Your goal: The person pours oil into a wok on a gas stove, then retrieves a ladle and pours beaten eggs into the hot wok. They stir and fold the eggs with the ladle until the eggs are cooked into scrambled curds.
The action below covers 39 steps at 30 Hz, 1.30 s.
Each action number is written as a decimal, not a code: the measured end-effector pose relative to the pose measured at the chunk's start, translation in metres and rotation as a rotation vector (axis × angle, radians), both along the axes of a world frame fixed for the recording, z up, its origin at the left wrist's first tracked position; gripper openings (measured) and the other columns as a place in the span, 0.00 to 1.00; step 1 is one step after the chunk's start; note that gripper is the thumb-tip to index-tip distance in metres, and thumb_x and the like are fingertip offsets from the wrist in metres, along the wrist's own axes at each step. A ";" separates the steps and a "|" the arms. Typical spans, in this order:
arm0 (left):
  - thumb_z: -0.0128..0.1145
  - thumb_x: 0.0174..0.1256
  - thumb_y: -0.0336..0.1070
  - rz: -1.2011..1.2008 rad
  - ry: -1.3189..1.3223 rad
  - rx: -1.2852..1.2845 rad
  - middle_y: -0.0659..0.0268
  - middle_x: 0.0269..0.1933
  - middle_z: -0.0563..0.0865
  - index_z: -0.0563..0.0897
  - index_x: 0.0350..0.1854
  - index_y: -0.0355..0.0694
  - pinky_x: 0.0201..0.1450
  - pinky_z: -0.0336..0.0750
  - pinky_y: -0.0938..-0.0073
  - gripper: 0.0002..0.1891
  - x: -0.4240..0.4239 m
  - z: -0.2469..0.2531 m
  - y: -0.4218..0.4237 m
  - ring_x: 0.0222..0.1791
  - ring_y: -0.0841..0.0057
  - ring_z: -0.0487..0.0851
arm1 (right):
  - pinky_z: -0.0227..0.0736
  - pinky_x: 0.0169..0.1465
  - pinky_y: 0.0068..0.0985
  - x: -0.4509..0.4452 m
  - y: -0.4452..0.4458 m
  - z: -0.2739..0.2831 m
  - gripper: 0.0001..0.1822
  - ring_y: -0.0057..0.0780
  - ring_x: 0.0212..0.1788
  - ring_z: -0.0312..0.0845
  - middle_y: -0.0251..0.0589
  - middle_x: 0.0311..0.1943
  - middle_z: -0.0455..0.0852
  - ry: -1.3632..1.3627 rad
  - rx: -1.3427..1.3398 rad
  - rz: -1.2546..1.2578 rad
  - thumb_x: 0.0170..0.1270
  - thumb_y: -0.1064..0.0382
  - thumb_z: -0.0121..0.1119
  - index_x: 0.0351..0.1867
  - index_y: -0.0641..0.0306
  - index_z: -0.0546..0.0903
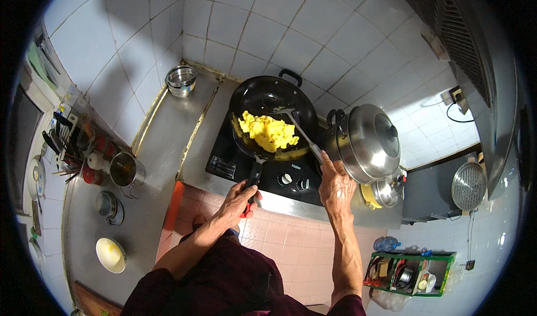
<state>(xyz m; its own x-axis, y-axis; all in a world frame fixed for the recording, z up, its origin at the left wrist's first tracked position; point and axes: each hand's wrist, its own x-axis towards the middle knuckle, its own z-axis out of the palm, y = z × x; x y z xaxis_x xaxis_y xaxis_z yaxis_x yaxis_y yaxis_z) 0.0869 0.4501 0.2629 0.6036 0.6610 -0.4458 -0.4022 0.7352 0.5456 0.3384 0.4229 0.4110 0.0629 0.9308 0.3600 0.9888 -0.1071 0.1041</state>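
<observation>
My left hand [240, 200] grips the black handle of a dark wok [268, 90], which is over a black Haier gas cooktop [268, 181]. A mass of yellow scrambled egg [268, 132] lies in the wok, with some yellow residue on the side nearest me. In my right hand [337, 181] is the handle of a metal wok spatula [303, 132]. Its blade is inside the wok, just beyond the egg at the right. The burner under the wok is hidden.
A lidded steel pot [371, 141] stands close at the wok's right. On the left counter are a white bowl [110, 255] with yellow residue, a steel pot [127, 171] and a glass jar [107, 204]. Stacked metal bowls [181, 81] sit in the back corner.
</observation>
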 end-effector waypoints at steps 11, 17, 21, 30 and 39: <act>0.56 0.83 0.38 0.006 -0.008 0.007 0.63 0.40 0.85 0.79 0.63 0.45 0.15 0.68 0.79 0.13 0.002 -0.001 -0.001 0.21 0.81 0.76 | 0.76 0.33 0.42 0.002 0.014 -0.039 0.34 0.39 0.34 0.83 0.37 0.32 0.78 -0.019 0.016 0.020 0.61 0.76 0.59 0.67 0.38 0.85; 0.56 0.83 0.39 0.003 -0.033 0.014 0.63 0.40 0.85 0.78 0.63 0.45 0.15 0.67 0.79 0.13 0.000 -0.002 0.002 0.21 0.81 0.76 | 0.82 0.36 0.41 0.019 -0.007 0.011 0.37 0.39 0.38 0.87 0.37 0.36 0.81 -0.017 -0.018 -0.078 0.56 0.78 0.61 0.67 0.38 0.85; 0.56 0.83 0.40 -0.005 -0.016 0.013 0.63 0.40 0.85 0.78 0.63 0.45 0.15 0.67 0.80 0.13 0.000 -0.004 0.001 0.21 0.81 0.75 | 0.82 0.37 0.39 0.028 -0.033 0.065 0.26 0.43 0.35 0.89 0.43 0.39 0.89 -0.066 -0.078 -0.104 0.64 0.75 0.62 0.61 0.44 0.89; 0.55 0.84 0.40 -0.024 0.014 0.003 0.64 0.40 0.85 0.78 0.64 0.48 0.16 0.66 0.80 0.13 -0.001 0.004 0.001 0.23 0.81 0.75 | 0.78 0.37 0.39 0.047 -0.023 0.003 0.24 0.45 0.34 0.87 0.47 0.38 0.89 0.156 -0.095 -0.098 0.68 0.66 0.64 0.66 0.47 0.85; 0.55 0.83 0.39 0.006 0.021 0.011 0.64 0.39 0.85 0.79 0.63 0.46 0.15 0.66 0.80 0.12 0.001 0.003 0.003 0.21 0.81 0.75 | 0.53 0.23 0.13 0.002 -0.072 -0.106 0.21 0.09 0.21 0.62 0.24 0.27 0.78 1.580 0.271 -0.288 0.77 0.55 0.65 0.62 0.67 0.85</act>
